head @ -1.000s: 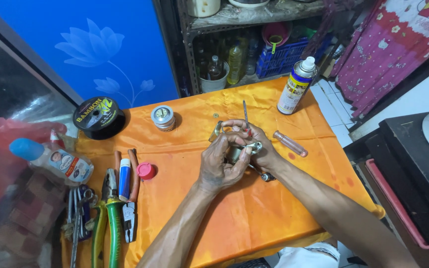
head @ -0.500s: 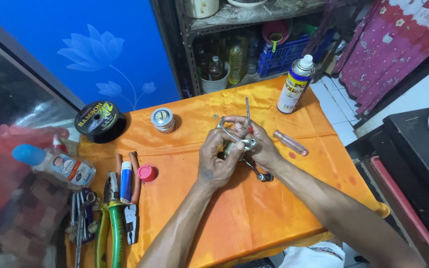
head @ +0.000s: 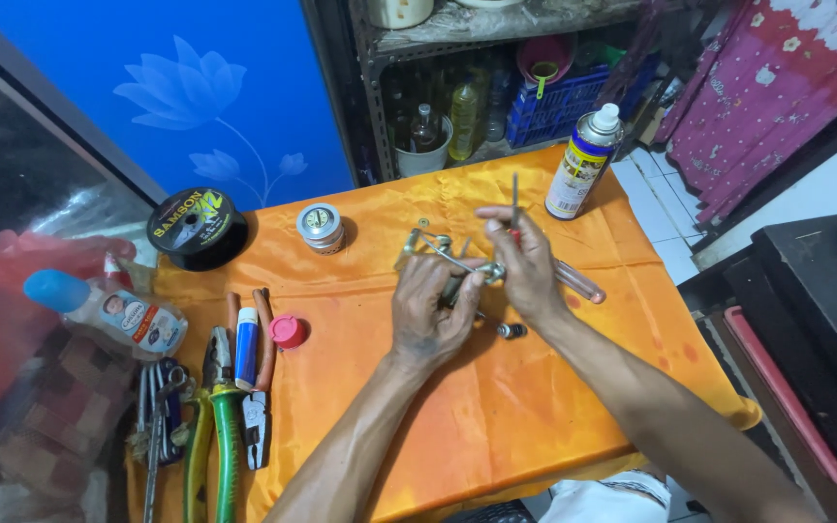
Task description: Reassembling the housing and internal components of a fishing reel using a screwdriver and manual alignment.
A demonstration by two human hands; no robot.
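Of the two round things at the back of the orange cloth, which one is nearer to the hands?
The small silver tin. It lies closer to the left hand than the bigger black spool, which sits at the cloth's far left edge.

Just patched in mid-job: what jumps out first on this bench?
The bright orange cloth fills the view. At its centre, the left hand and right hand together hold a small metal part. A spray can stands at the far right; pliers lie at the left edge.
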